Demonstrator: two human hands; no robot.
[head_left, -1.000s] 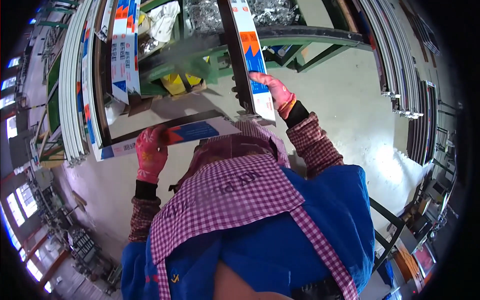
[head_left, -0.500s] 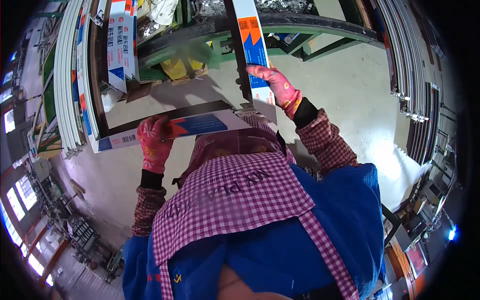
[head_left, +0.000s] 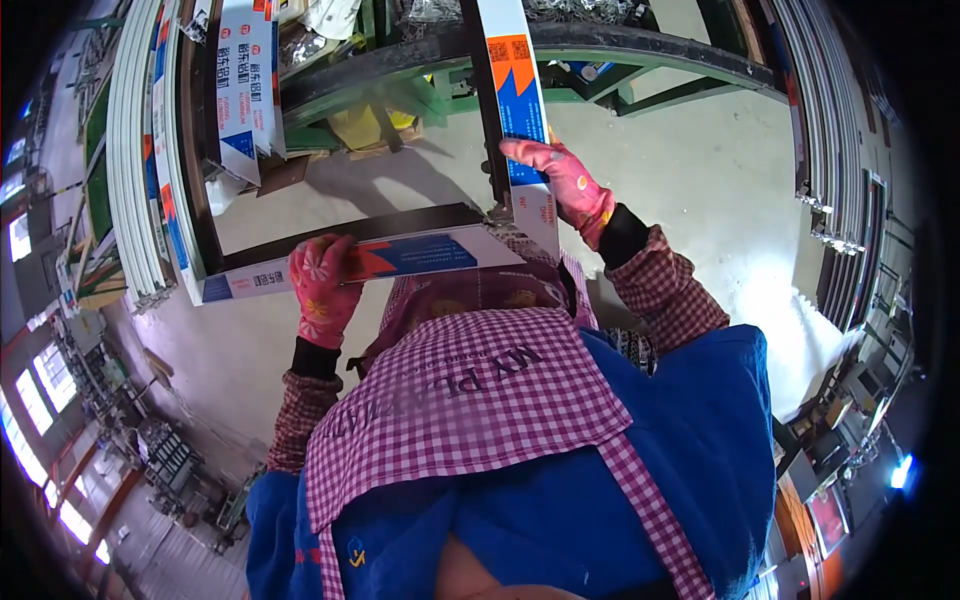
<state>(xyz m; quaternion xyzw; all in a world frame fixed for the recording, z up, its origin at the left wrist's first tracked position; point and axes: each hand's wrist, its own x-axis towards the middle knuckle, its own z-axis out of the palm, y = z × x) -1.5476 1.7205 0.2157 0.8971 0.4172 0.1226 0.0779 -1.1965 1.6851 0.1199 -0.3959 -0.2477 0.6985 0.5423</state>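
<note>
A rectangular frame of dark profiles, its outer faces covered in white, blue and orange printed film, lies in front of my body. Along its near bar [head_left: 430, 252], my left hand [head_left: 326, 275], in a pink flowered glove, is closed over the left part, fingers curled across the top. My right hand [head_left: 572, 188], gloved alike, grips the right bar [head_left: 512, 90] just above the near corner. Its thumb side lies across the printed face, and the other fingers are partly hidden behind the outer edge. The two bars meet at the near right corner, close to my checked apron.
A green metal stand [head_left: 660, 92] with a dark top rail crosses behind the frame. Stacked long white profiles [head_left: 130, 150] stand at left, more profiles [head_left: 835, 130] at right. A film-covered profile bundle [head_left: 240, 90] lies inside the far left. Yellow material [head_left: 365, 128] sits under the stand.
Both hands and the near right corner of the frame have shifted slightly to the right in the view, which itself moved a little. Both hands keep their hold.
</note>
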